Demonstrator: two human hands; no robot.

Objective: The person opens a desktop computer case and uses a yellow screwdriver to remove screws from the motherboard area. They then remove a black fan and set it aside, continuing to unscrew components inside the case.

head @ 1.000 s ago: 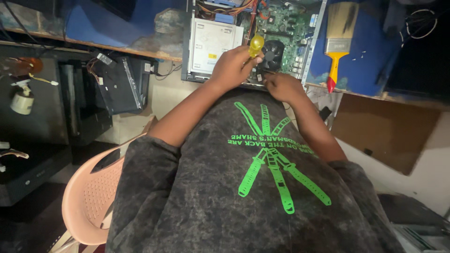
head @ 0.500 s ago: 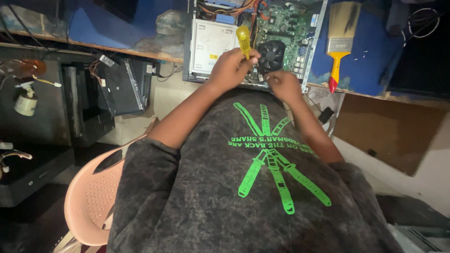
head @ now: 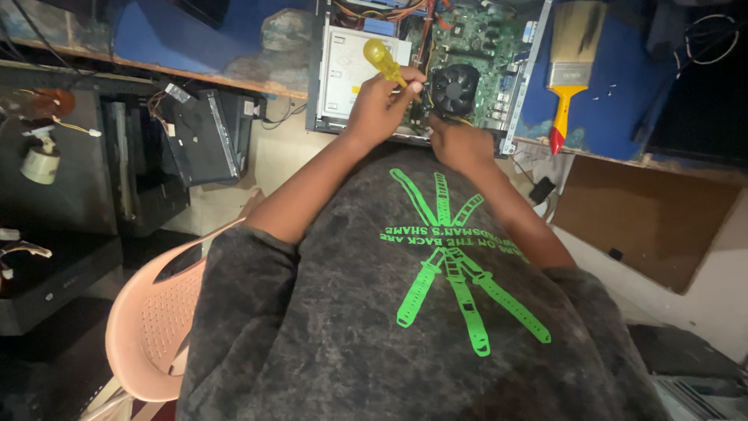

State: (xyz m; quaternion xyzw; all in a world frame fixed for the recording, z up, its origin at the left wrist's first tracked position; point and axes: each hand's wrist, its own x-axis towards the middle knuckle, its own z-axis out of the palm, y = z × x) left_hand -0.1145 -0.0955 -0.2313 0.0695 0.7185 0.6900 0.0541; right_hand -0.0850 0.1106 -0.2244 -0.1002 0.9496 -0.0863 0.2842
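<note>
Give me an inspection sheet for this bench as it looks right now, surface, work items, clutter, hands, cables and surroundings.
Surface: blue-covered bench, worn at its edge.
Job's things: open computer case lying flat, round black fan and green board exposed; yellow-handled screwdriver.
Clutter: wide paintbrush with a yellow and red handle, right of the case.
Hands: left hand grips the screwdriver; right hand rests at the case's near edge.
Cables: orange wires inside the case; a coiled cable at far right.
Surroundings: pink plastic chair, dark equipment boxes under the bench.
</note>
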